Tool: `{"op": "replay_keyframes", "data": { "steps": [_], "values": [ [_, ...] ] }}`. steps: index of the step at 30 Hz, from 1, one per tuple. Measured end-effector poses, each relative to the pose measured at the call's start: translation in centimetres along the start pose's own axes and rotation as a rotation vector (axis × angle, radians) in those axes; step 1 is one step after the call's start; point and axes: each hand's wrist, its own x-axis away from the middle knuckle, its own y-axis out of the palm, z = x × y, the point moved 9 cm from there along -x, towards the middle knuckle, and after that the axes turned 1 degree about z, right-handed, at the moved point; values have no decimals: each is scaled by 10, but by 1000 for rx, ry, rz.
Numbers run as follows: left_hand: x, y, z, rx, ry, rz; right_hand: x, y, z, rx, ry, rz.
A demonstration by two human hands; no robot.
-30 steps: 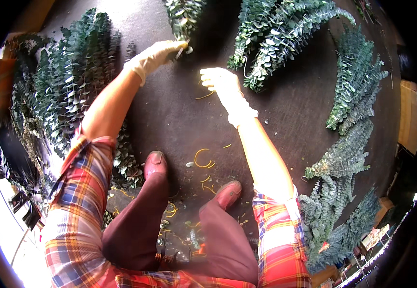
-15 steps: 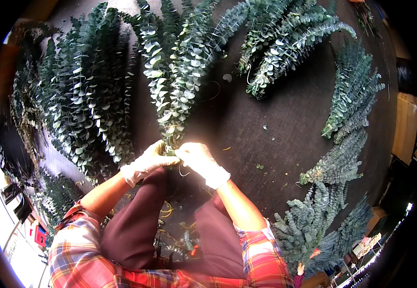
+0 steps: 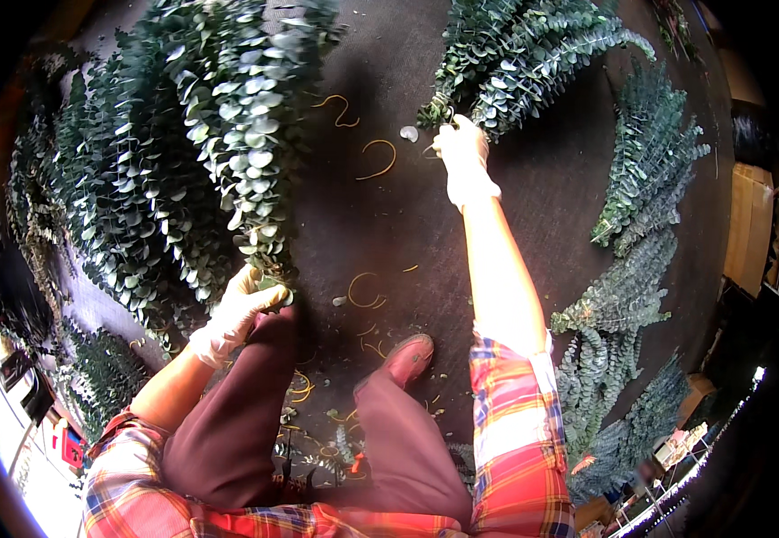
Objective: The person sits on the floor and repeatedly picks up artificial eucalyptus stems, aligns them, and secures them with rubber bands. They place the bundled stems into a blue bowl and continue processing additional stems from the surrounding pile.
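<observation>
My left hand point(image 3: 235, 314), in a pale glove, is closed round the stem ends of a eucalyptus bunch point(image 3: 255, 143) just above my left knee. Its round grey-green leaves fan away toward the far left. Far to the right, my gloved right hand point(image 3: 467, 169) stretches out to another eucalyptus bunch point(image 3: 542, 76) lying on the dark floor. The fingers are closed at that bunch's near stem ends, and its leafy tops point away from me. A thin loop shows beside those fingers.
More eucalyptus point(image 3: 120, 179) is heaped along the left. Further bunches point(image 3: 645, 161) curve down the right side toward me. Yellow-orange bands point(image 3: 378, 160) and leaf scraps lie on the dark floor point(image 3: 515, 260). A cardboard box point(image 3: 748, 224) stands at the right edge.
My hands have parted. The left has moved left with its eucalyptus bunch; the right has let go of it and reached far forward to another bunch. My right foot now shows.
</observation>
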Motion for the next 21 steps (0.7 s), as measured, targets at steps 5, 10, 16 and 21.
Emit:
{"op": "replay_keyframes", "data": {
  "steps": [5, 10, 16, 21],
  "values": [
    [-12, -31, 5, -661, 16, 92, -31, -2, 28, 132, 65, 40],
    [-18, -8, 60, -1016, -93, -1, 35, 13, -8, 38, -18, -210],
    [-68, 107, 57, -327, -59, -366, 206, 59, 72, -85, 28, -486],
    [-58, 121, 30, -52, 203, -220, 242, 41, 86, 414, 64, -290]
  ]
}}
